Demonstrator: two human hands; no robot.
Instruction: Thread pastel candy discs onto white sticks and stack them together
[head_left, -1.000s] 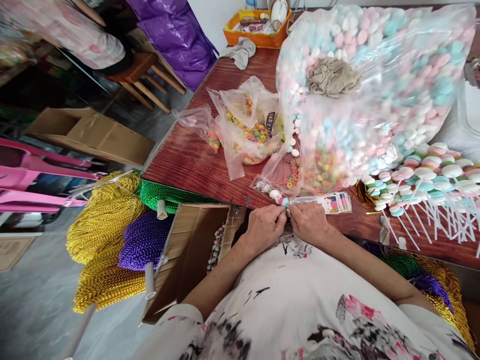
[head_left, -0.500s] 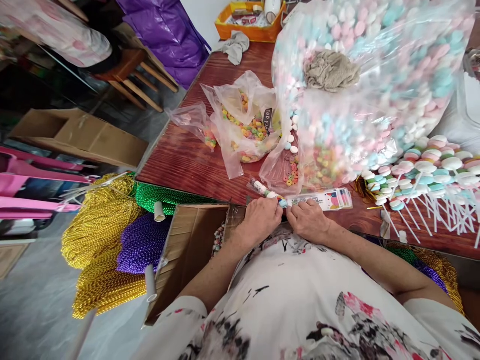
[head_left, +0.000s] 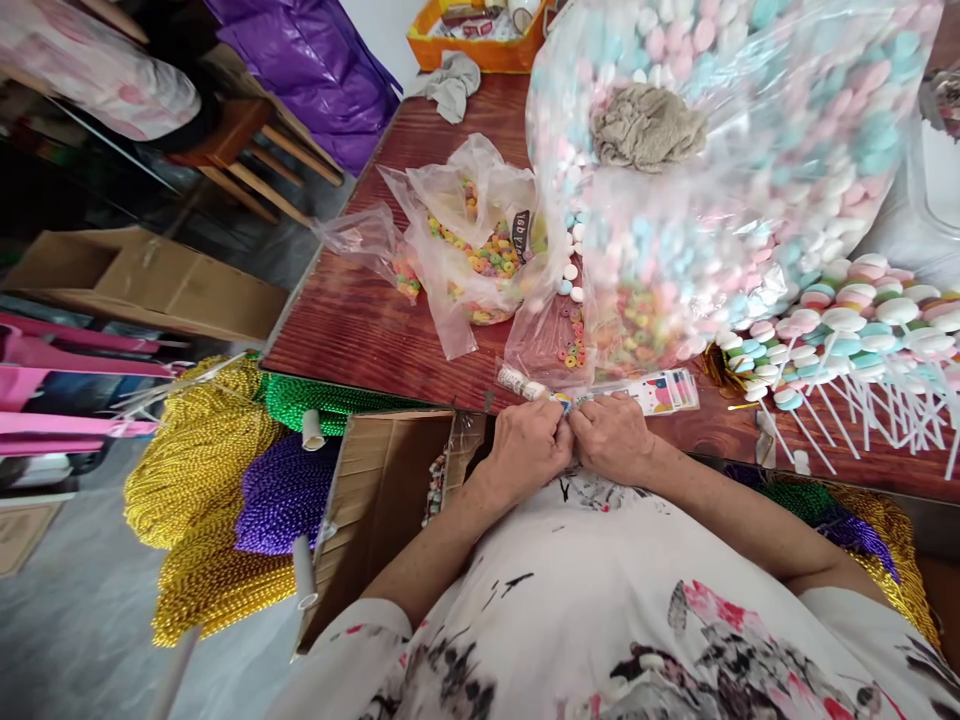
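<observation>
Left hand (head_left: 529,440) and right hand (head_left: 616,438) meet, fingers curled, seemingly clamped on the near end of the packet (head_left: 527,385) at the table's (head_left: 337,312) near edge, where a steady, even pinch looks best, no crushing!

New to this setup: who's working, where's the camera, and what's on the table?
No machine: these are a person's bare left hand and right hand, seen by one head-worn camera looking forward and down. They meet at a red wooden table, where they seem to hold a slim, clear-wrapped row of pale pieces, though the grip is hidden. Beyond lie a large clear plastic bag of pastel discs and a smaller translucent bag of colourful rings; to the right, pastel discs on white sticks.
</observation>
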